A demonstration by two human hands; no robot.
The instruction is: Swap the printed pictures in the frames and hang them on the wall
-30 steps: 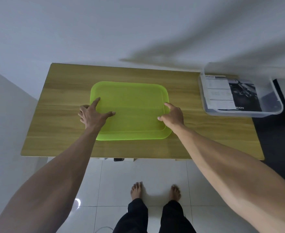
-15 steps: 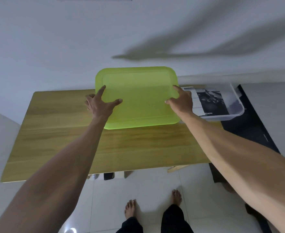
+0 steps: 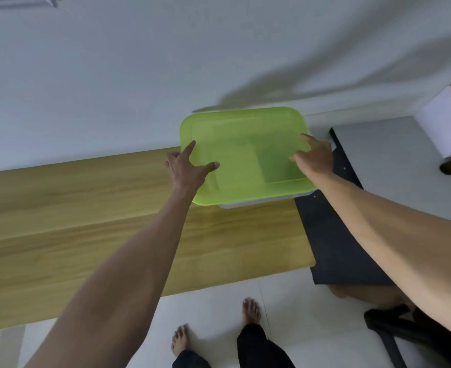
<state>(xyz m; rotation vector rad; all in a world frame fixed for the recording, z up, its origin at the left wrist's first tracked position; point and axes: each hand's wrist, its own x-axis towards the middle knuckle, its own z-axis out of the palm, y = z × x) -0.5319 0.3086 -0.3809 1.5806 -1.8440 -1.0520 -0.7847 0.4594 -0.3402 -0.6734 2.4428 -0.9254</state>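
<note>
A translucent lime-green lid [image 3: 243,152] is held between both hands over the clear plastic box [image 3: 248,205] at the table's right end. My left hand [image 3: 185,168] grips the lid's left edge, thumb on top. My right hand [image 3: 315,158] grips its right edge. Only a thin strip of the box rim shows under the lid's front edge. The printed pictures inside the box appear only as faint darker shapes through the lid. No picture frame is in view.
The wooden table [image 3: 86,221] runs left from the box along a white wall [image 3: 139,75]. A dark panel [image 3: 333,235] lies right of the table. A black chair [image 3: 405,333] stands at the lower right. My bare feet [image 3: 251,310] are on the white tile floor.
Both hands lifted the green lid off the middle of the table and carried it right, over the clear box. The pictures in the box are now covered by it.
</note>
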